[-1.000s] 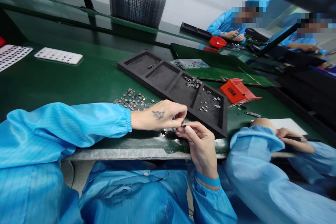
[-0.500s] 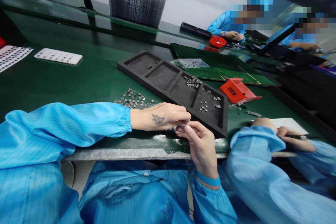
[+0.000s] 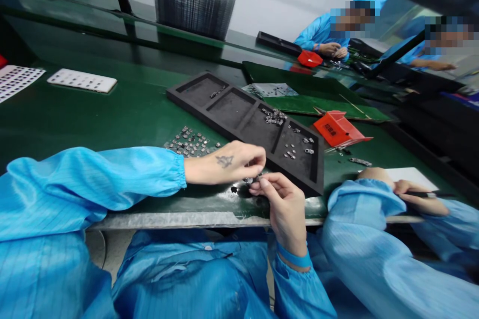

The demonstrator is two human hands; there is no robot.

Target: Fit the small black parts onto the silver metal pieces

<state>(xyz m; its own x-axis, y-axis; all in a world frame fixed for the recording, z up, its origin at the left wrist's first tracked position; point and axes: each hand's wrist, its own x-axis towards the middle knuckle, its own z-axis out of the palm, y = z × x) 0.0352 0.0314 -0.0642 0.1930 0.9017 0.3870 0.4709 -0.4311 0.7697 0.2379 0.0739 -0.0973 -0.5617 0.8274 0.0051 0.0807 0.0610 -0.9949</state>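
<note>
Above the near edge of the green table, my two hands meet at the fingertips. My left hand (image 3: 226,162) comes in from the left with its fingers curled down in a pinch; whatever lies in them is hidden. My right hand (image 3: 284,202) pinches a small metal part (image 3: 257,178) between thumb and forefinger, and its exact kind is too small to make out. Loose small metal pieces (image 3: 192,143) lie spread beyond my left wrist. Just past my fingers slants a black compartment tray (image 3: 239,132) with small metal parts in several sections.
A red box (image 3: 335,129) stands right of the tray, with a strip of metal parts (image 3: 360,161) in front of it. At the right, a co-worker's hand (image 3: 422,199) rests by a white sheet (image 3: 411,178). A white card (image 3: 82,80) lies at the left.
My left hand has lifted and drawn slightly left, opening a small gap from my right fingertips. My right hand has shifted slightly left and keeps its pinch.
</note>
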